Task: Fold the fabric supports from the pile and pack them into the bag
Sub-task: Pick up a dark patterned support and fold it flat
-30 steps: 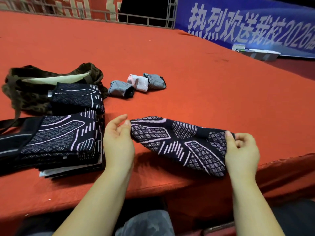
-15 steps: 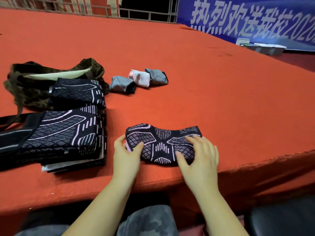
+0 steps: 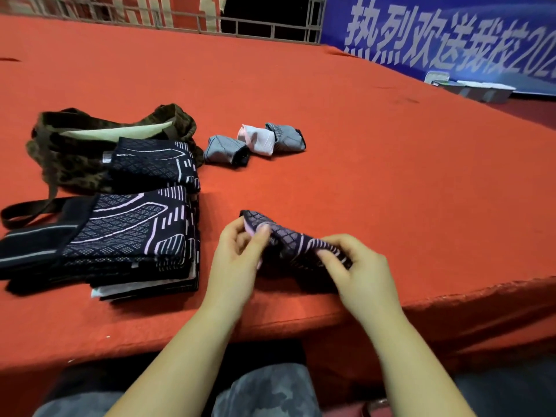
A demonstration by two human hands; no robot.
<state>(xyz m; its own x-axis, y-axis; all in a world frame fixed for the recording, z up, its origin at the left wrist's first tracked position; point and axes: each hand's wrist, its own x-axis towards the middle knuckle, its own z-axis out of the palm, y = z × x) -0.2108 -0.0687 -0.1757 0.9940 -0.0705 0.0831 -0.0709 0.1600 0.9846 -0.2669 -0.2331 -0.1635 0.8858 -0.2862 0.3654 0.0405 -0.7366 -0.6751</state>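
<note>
Near the front edge of the red-covered table (image 3: 346, 121), both hands work one dark patterned fabric support (image 3: 296, 240), bunched and raised a little off the cloth. Left hand (image 3: 237, 260): fingers curled, thumb on top, pinching the support's left end, a pale pink lining showing at the pinch. Right hand (image 3: 358, 266): fingers curled over the right end, gripping it from above; forearm angles in from the lower right. Both forearms bare, wrists just above the table edge. Half a second ago the support lay flat on the table, folded, with both hands pressing it down with straighter fingers; now it is gathered into a narrower, humped bundle held between the two hands. Camera sits slightly closer and lower than before. Left of the hands, the pile of supports (image 3: 120, 236) lies stacked, unchanged, with one more folded support (image 3: 153, 164) resting against the camouflage bag (image 3: 69, 136) behind it. Farther back, three small rolled bundles (image 3: 255, 142), grey, pink and grey, sit touching in a row, same place as before. Blue banner (image 3: 451, 34) with white characters along the far right.
</note>
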